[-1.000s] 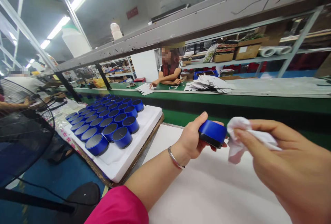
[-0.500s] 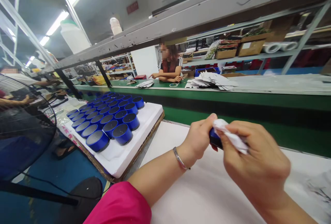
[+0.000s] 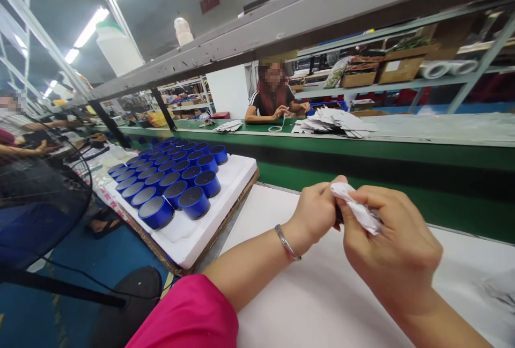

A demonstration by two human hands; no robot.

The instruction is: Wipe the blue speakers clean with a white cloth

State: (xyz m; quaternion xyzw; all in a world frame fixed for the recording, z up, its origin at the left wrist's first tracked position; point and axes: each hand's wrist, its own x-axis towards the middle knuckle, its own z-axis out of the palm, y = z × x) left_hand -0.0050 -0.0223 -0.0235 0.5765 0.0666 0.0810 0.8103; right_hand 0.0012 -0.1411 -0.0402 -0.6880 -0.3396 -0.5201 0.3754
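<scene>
My left hand (image 3: 316,211), with a silver bracelet at the wrist, is closed around a small dark speaker (image 3: 339,216), mostly hidden by my fingers. In my right hand (image 3: 396,241) a crumpled white cloth (image 3: 356,206) is pinched between thumb and fingers. The cloth presses against the speaker, and both hands meet above a white work surface (image 3: 289,305). To the left, rows of blue cylindrical speakers (image 3: 194,202) with dark round tops stand upright on a white foam tray (image 3: 209,232).
A green conveyor belt (image 3: 281,168) runs behind the work surface. Across it sits a co-worker (image 3: 271,101) beside a pile of white paper pieces (image 3: 333,123). A metal shelf beam (image 3: 241,42) crosses overhead. At the left stands a black fan (image 3: 44,192).
The cloth and my right hand have shifted slightly left over the speaker, covering its blue side. The co-worker opposite has raised a hand holding a thin pale strand. The view has tilted slightly.
</scene>
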